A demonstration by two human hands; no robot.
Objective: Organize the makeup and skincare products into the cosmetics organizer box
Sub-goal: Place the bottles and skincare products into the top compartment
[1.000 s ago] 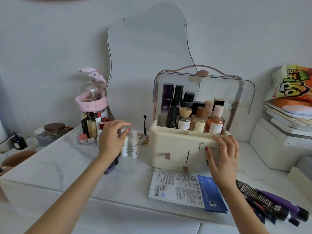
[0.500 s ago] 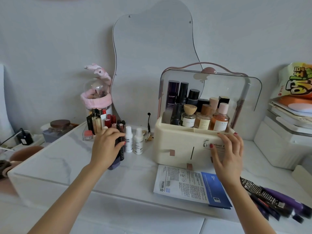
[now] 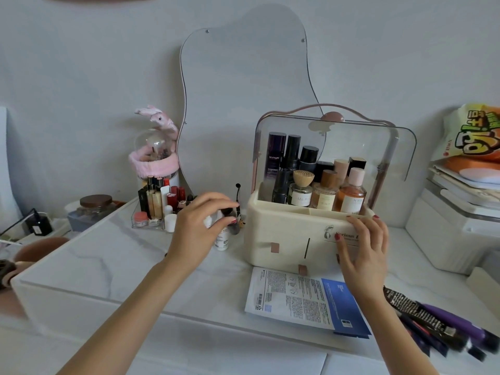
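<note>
The cream organizer box [image 3: 284,234] stands on the white marble table with its clear lid raised. Several bottles [image 3: 324,190] stand upright in its top tray. My left hand [image 3: 197,228] is just left of the box, fingers curled round a small dark bottle [image 3: 229,213] held above the table. A small white bottle [image 3: 222,240] stands right behind that hand. My right hand [image 3: 362,247] rests with spread fingers on the box's front right. A white and blue sheet-mask packet [image 3: 297,296] lies flat in front of the box. Several dark and purple tubes [image 3: 438,326] lie at the right.
A clear lipstick holder [image 3: 155,207] with several lipsticks stands at the back left, in front of a glass dome with a pink headband [image 3: 153,158]. A wavy mirror [image 3: 243,104] leans on the wall. White storage boxes [image 3: 446,234] stand at the right, a brown-lidded jar [image 3: 94,207] far left.
My left hand has lifted the dark bottle off the table and carried it right, toward the organizer box. My right hand has stayed on the box front.
</note>
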